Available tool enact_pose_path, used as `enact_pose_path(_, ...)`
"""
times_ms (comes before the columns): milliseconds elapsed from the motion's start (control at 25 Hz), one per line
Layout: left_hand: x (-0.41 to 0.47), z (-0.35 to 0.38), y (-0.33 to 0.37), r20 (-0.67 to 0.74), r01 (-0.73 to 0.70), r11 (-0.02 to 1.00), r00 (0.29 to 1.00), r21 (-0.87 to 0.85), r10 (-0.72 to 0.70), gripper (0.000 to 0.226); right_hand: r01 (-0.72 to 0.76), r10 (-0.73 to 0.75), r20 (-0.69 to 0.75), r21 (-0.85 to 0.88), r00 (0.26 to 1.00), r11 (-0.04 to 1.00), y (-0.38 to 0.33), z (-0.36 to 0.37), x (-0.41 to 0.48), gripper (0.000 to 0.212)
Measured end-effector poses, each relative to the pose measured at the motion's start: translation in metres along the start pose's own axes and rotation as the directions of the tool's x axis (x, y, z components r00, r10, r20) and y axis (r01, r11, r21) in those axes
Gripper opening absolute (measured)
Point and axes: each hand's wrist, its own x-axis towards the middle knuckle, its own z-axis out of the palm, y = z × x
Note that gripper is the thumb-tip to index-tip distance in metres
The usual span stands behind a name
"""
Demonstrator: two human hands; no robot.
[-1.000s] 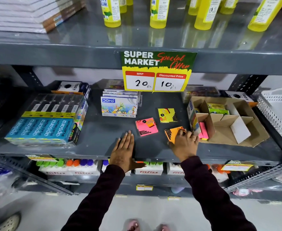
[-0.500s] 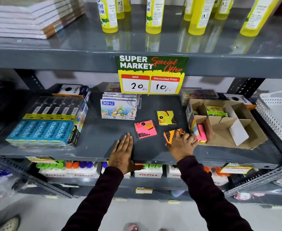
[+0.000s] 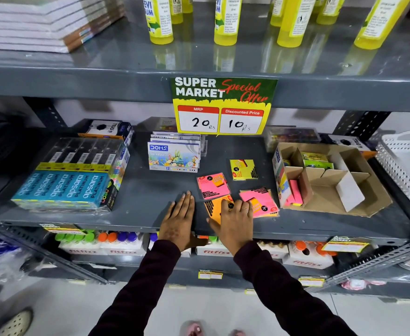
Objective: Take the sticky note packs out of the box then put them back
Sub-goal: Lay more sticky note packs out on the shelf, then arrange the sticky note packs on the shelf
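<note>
A brown cardboard box with dividers lies open on the grey shelf at the right. Pink packs stand in its near left cell, and green and yellow packs sit in a far cell. Out on the shelf lie a yellow pack, a pink pack, an orange pack and a second pink pack. My right hand rests with its fingers on the orange pack, touching the second pink one. My left hand lies flat on the shelf, fingers together, left of the packs.
A Doms pastel box stands behind the packs. Apsara pencil packs fill the shelf's left. A white perforated basket sits far right. A price sign hangs from the upper shelf with yellow bottles.
My right hand has moved left from the box, and a second pink pack now lies on the shelf beside the orange one. My left hand has stayed flat in place.
</note>
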Motion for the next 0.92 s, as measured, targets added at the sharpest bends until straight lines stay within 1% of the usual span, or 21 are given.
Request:
enact_pose_path(120, 0.0, -0.002, 0.0, -0.011, -0.009, 1.0, 1.0, -0.013, 0.009, 0.121, 0.003, -0.003, 0.022, 0.008, 1.0, 1.0, -0.002, -0.003, 0.006, 0.062)
enact_pose_path(200, -0.001, -0.004, 0.0, 0.008, -0.026, 0.999, 1.0, -0.025, 0.026, 0.124, 0.003, -0.003, -0.011, 0.045, 1.0, 0.999, 0.007, -0.008, 0.008, 0.062)
enact_pose_path(280, 0.0, -0.004, -0.001, -0.006, -0.024, 0.999, 1.0, -0.021, 0.024, 0.124, -0.058, 0.063, -0.049, 0.097, 0.997, 0.994, 0.03, -0.012, 0.013, 0.063)
enact_pose_path(400, -0.001, -0.001, -0.001, 0.016, -0.015, 1.0, 1.0, -0.003, 0.015, 0.119, -0.224, 0.216, 0.079, 0.106, 0.973, 0.969, 0.067, -0.013, 0.022, 0.071)
enact_pose_path(480, 0.0, -0.002, 0.0, 0.018, -0.014, 1.0, 1.0, -0.015, 0.014, 0.119, -0.239, 0.229, 0.101, 0.1, 0.968, 0.966, 0.072, -0.01, 0.024, 0.074)
enact_pose_path(600, -0.002, -0.006, 0.001, -0.023, -0.007, 1.0, 1.0, -0.006, 0.006, 0.113, -0.225, 0.223, 0.028, 0.129, 0.974, 0.966, 0.062, -0.012, 0.028, 0.07)
enact_pose_path(640, -0.003, -0.006, 0.001, -0.014, -0.005, 1.0, 1.0, -0.004, 0.005, 0.112, -0.231, 0.231, 0.013, 0.136, 0.973, 0.963, 0.058, -0.014, 0.03, 0.068)
enact_pose_path(720, -0.003, -0.007, 0.001, 0.013, -0.017, 1.0, 1.0, 0.003, 0.017, 0.115, -0.251, 0.252, 0.003, 0.126, 0.968, 0.96, 0.053, -0.015, 0.033, 0.066)
enact_pose_path(840, -0.003, -0.013, 0.003, 0.04, -0.004, 1.0, 0.999, -0.013, 0.005, 0.122, -0.265, 0.274, -0.056, 0.138, 0.96, 0.954, 0.048, -0.015, 0.037, 0.066)
enact_pose_path(920, -0.002, -0.013, 0.001, 0.04, -0.013, 0.999, 0.999, -0.04, 0.015, 0.126, -0.277, 0.285, -0.043, 0.129, 0.958, 0.952, 0.043, -0.017, 0.039, 0.065)
